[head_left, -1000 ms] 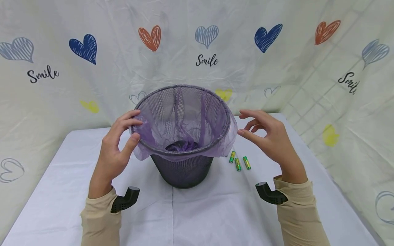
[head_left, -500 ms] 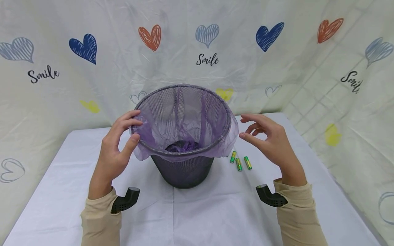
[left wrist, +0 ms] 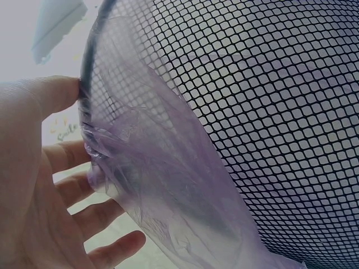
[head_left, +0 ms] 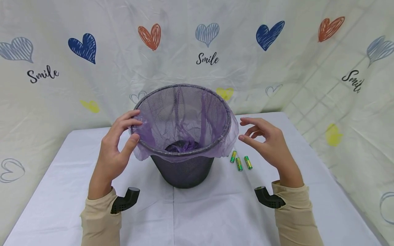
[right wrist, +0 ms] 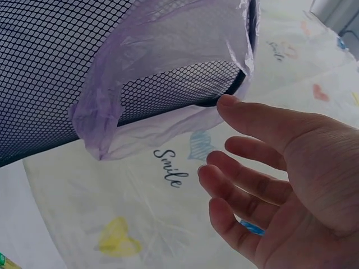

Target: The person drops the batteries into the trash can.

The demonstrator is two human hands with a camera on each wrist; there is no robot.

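Observation:
A black mesh wastebasket (head_left: 184,172) stands upright on the white-covered table. Its purple bin liner (head_left: 226,141) is folded over the rim and hangs down outside, with a bunched part at the bottom inside. My left hand (head_left: 114,150) rests at the left rim, its thumb and fingertips touching the edge and the liner. In the left wrist view, the fingers (left wrist: 61,190) are spread and do not wrap the rim. My right hand (head_left: 267,141) is beside the right rim in the head view, fingers loosely bent, holding nothing.
Several small green-and-yellow batteries (head_left: 239,164) lie on the table (head_left: 203,215) to the right of the wastebasket, one partly hidden by the liner. A white curtain (head_left: 175,68) with printed hearts hangs behind. Black camera mounts (head_left: 126,201) sit on both wrists.
My right hand first shifts slightly away from the right rim, then moves a little down and back. The left hand, wastebasket and liner stay in place.

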